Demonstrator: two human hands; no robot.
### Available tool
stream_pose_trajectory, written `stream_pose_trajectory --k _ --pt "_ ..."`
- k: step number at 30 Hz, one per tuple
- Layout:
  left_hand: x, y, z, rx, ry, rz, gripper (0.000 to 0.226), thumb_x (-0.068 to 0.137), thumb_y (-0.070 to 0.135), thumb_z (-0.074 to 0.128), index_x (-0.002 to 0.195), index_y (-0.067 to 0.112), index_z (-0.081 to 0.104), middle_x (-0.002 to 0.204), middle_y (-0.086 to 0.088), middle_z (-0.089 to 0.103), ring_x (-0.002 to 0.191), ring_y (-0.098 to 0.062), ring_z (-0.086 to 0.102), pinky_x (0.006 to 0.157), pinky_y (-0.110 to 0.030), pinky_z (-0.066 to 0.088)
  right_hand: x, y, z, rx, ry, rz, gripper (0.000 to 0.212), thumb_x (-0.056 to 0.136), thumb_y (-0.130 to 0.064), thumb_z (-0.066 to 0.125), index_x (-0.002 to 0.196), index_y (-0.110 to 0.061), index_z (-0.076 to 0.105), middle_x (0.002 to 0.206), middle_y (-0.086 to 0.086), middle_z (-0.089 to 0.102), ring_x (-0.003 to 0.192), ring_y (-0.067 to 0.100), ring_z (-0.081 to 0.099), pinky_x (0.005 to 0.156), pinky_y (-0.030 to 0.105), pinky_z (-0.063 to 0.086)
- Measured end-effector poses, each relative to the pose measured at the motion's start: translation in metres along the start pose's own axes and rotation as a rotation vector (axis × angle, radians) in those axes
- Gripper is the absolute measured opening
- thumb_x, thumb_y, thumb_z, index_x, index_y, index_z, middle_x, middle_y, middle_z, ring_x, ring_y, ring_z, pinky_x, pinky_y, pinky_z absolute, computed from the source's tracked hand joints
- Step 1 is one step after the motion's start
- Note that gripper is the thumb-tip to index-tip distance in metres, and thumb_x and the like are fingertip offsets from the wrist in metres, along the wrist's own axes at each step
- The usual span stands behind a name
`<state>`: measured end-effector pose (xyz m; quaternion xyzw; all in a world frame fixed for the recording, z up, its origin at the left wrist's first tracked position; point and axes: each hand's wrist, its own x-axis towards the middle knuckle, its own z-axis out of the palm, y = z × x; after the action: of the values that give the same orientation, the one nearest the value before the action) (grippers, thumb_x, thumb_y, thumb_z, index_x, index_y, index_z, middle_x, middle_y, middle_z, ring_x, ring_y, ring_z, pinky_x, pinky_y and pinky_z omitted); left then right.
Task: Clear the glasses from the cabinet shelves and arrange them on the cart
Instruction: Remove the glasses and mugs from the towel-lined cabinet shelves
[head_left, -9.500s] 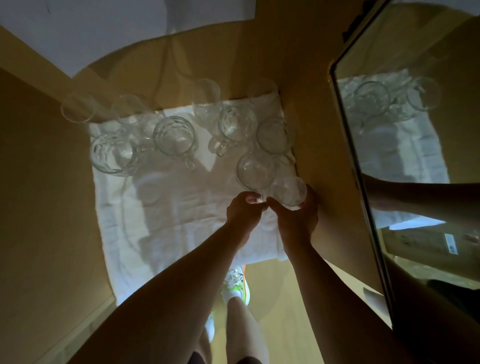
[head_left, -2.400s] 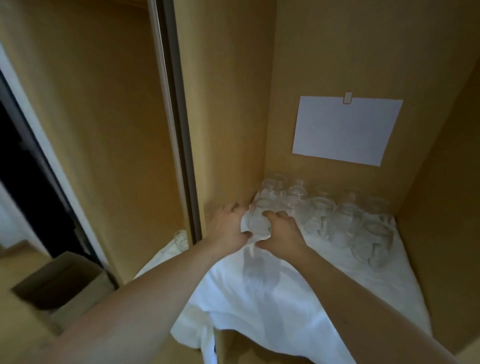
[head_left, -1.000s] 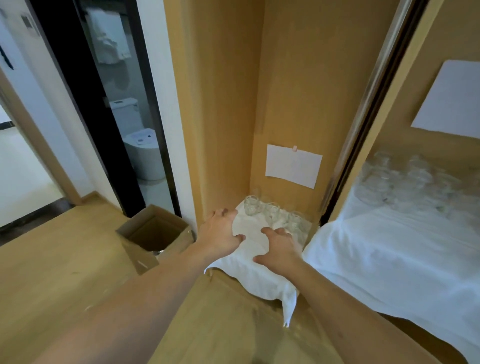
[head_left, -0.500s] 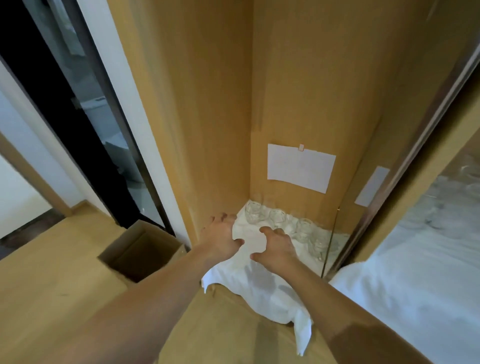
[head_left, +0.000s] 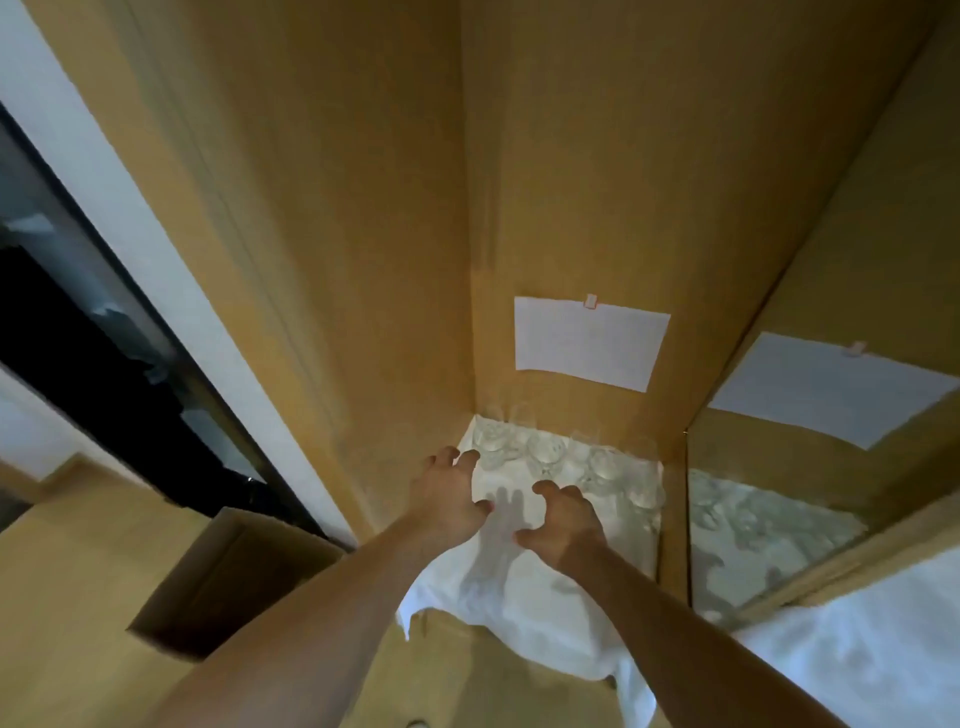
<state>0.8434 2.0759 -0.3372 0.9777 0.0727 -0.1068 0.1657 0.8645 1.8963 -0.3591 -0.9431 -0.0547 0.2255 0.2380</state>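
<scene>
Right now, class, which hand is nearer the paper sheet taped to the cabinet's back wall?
Right. The right hand reaches just below the paper sheet; the left hand sits farther left, near the side wall.

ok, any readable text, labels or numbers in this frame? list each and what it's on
None can be read.
White paper sheet taped to the back wall of the cabinet: faint lines at most, too blurred to read.
Its reflection in the mirrored panel: looks blank.
Glasses, white cloth and cardboard box: no print visible.
</scene>
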Motion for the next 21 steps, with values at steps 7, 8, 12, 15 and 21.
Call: stream_pose_trajectory --k 7,8,12,15,21 --pt "0.049 -0.038 -0.004 -0.043 -0.078 0.056 0.076 0.091 0.048 0.065 0.154 0.024 0.031 0.156 -0.003 0.032 0.142 -0.028 0.032 0.112 -0.041 0.038 0.030 -0.027 0.026 0.040 0.031 0.125 0.077 0.082 -0.052 0.073 0.147 -0.027 0.040 0.133 0.006 0.050 0.125 0.024 0.052 0.102 0.031 0.047" --pt "0.054 -0.043 -0.003 -0.054 -0.091 0.059 0.076 0.091 0.047 0.065 0.155 0.024 0.030 0.156 -0.002 0.032 0.141 -0.028 0.031 0.112 -0.041 0.038 0.033 -0.029 0.030 0.045 0.033 0.148 0.078 0.082 -0.052 0.073 0.147 -0.027 0.039 0.132 0.006 0.050 0.125 0.024 0.052 0.102 0.031 0.047" --pt "0.072 -0.058 0.007 -0.076 -0.152 0.077 0.078 0.091 0.047 0.065 0.156 0.023 0.028 0.156 -0.005 0.031 0.143 -0.029 0.029 0.113 -0.041 0.036 0.047 -0.029 0.040 0.061 0.000 0.221 0.079 0.082 -0.052 0.073 0.149 -0.028 0.037 0.134 0.007 0.050 0.123 0.024 0.055 0.098 0.032 0.051" --pt "0.092 -0.061 0.013 -0.090 -0.181 0.070 0.078 0.091 0.046 0.066 0.156 0.022 0.029 0.156 -0.007 0.033 0.142 -0.031 0.032 0.112 -0.042 0.038 0.066 -0.027 0.040 0.068 -0.014 0.246 0.079 0.082 -0.052 0.073 0.148 -0.027 0.038 0.135 0.007 0.050 0.122 0.025 0.056 0.097 0.035 0.052" --pt "0.135 -0.058 0.035 -0.135 -0.223 -0.033 0.079 0.089 0.044 0.069 0.155 0.020 0.031 0.154 -0.009 0.036 0.140 -0.032 0.035 0.111 -0.041 0.038 0.122 -0.005 0.036 0.098 -0.063 0.276 0.077 0.084 -0.050 0.074 0.148 -0.024 0.039 0.140 0.011 0.048 0.129 0.028 0.052 0.101 0.033 0.046"
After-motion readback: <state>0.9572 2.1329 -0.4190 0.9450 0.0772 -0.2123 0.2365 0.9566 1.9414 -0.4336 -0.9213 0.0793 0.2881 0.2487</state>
